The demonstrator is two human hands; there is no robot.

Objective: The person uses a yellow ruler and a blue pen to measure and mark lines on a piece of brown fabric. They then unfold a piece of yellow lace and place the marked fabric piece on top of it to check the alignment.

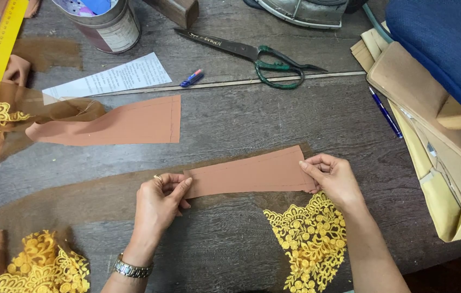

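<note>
Two hands (246, 190), smooth tan fabric strip (246, 173), sheer mesh (78, 201)

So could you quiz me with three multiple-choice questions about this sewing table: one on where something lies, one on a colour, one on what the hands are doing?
1. Where do the scissors lie?
A. at the table's far side, beyond the fabric
B. under the left hand
C. on the blue cushion

2. What colour is the lace near the right wrist?
A. white
B. yellow
C. black

3. How is the fabric strip held?
A. crumpled in one fist
B. lying untouched
C. pinched at both ends

Answers: 1 A, they rest beyond both fabric pieces. 2 B, its pattern is bright yellow. 3 C, the left hand and right hand each grip an end.
</note>
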